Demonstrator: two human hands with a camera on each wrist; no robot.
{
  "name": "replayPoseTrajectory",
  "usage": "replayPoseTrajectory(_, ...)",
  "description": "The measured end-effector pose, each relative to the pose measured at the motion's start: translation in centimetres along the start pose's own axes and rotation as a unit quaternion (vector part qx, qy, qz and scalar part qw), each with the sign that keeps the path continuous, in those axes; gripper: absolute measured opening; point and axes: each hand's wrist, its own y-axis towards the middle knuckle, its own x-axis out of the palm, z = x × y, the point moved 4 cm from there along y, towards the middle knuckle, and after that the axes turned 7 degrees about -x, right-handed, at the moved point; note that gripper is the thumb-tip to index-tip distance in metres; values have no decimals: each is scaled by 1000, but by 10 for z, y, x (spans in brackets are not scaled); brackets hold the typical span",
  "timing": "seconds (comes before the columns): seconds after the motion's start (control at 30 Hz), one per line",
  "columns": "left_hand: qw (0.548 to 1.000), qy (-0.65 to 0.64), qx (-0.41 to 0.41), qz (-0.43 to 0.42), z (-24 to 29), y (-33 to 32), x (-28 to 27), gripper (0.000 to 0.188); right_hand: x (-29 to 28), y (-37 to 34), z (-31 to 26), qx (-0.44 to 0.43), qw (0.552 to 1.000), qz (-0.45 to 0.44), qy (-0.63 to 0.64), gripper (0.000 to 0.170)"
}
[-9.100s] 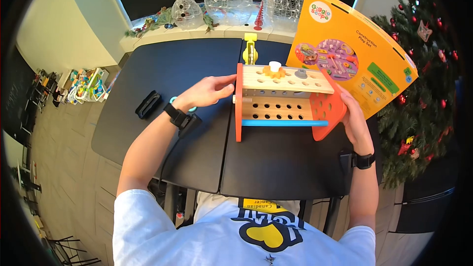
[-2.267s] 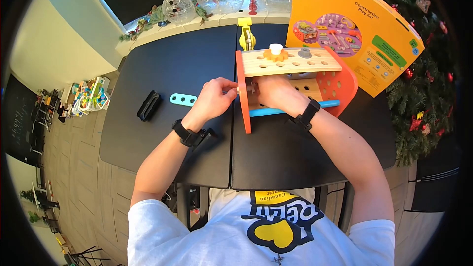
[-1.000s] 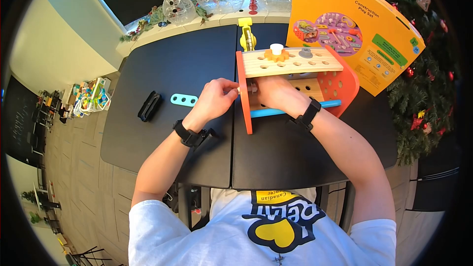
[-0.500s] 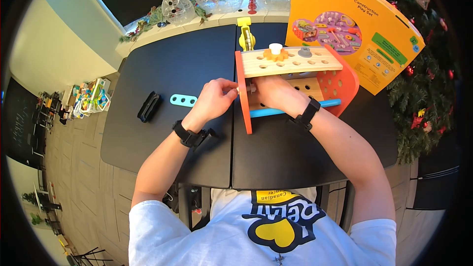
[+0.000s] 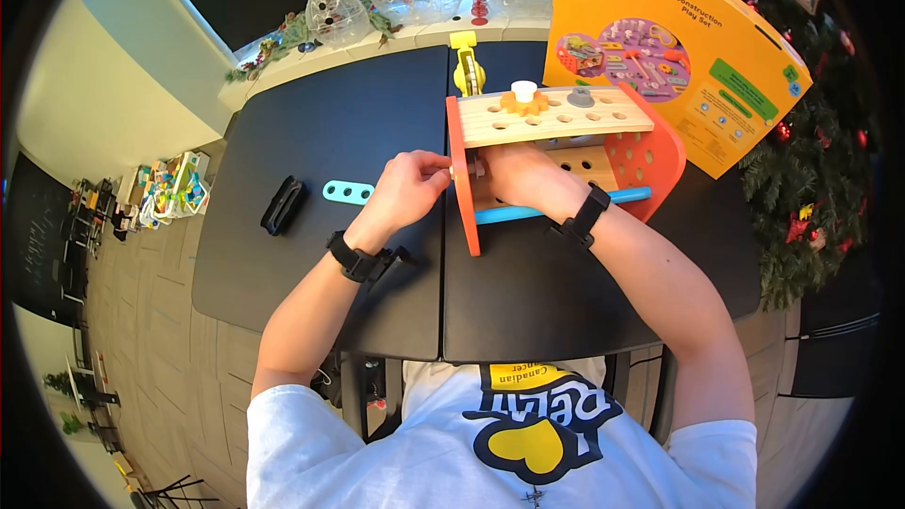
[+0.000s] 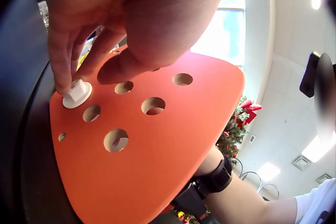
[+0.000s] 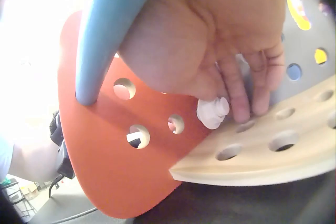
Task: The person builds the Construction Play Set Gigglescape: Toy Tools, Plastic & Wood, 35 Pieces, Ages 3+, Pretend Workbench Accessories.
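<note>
A toy workbench (image 5: 556, 123) with red-orange side panels and pegged wooden shelves stands on the black table. My left hand (image 5: 405, 190) is outside its left panel (image 6: 152, 166), finger and thumb at the white hex head of a toy bolt (image 6: 77, 94) that sits in a panel hole. Reaching in under the top shelf, my right hand (image 5: 528, 177) is on the inner side of the same panel. In the right wrist view its thumb meets a white toy nut (image 7: 211, 115) on the bolt's inner end, while the other fingers (image 7: 239, 103) extend beside it.
A blue rod (image 5: 509, 214) crosses the bench's front, below my right wrist. An aqua holed strip (image 5: 347, 191) and a black case (image 5: 284, 205) lie to the left. Behind are a yellow toy (image 5: 467, 66) and an orange box (image 5: 698, 47). An orange gear (image 5: 524, 102) tops the bench.
Since the oldest frame, my right hand has left the right panel and gone inside the bench, and my left hand has come to the bolt. Over the last second both hands barely move.
</note>
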Motion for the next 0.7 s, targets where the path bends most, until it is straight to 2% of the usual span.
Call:
replayPoseTrajectory(0.13, 1000, -15, -2, -5, -8, 4, 1, 32, -10, -6, -18, -40, 996, 3, -81, 27)
replayPoseTrajectory(0.23, 1000, -21, -11, -5, -4, 1, 0, 32, -5, -3, -4, -47, 997, -19, -63, 27)
replayPoseTrajectory(0.3, 1000, -22, -15, -7, -2, 1, 0, 32, -4, -2, -2, 7, 1000, -19, 15, 26)
replayPoseTrajectory(0.37, 1000, -24, -15, -12, -6, 3, 1, 32, -2, -1, 0, 18, 1000, -10, 20, 24)
replayPoseTrajectory(0.53, 1000, -21, -11, -13, -4, 2, -1, 32, -4, -3, -8, -50, 991, 17, -120, 22)
replayPoseTrajectory(0.7, 1000, -22, -12, -17, -6, 5, 1, 32, -13, -8, -18, -40, 991, -15, -130, 24)
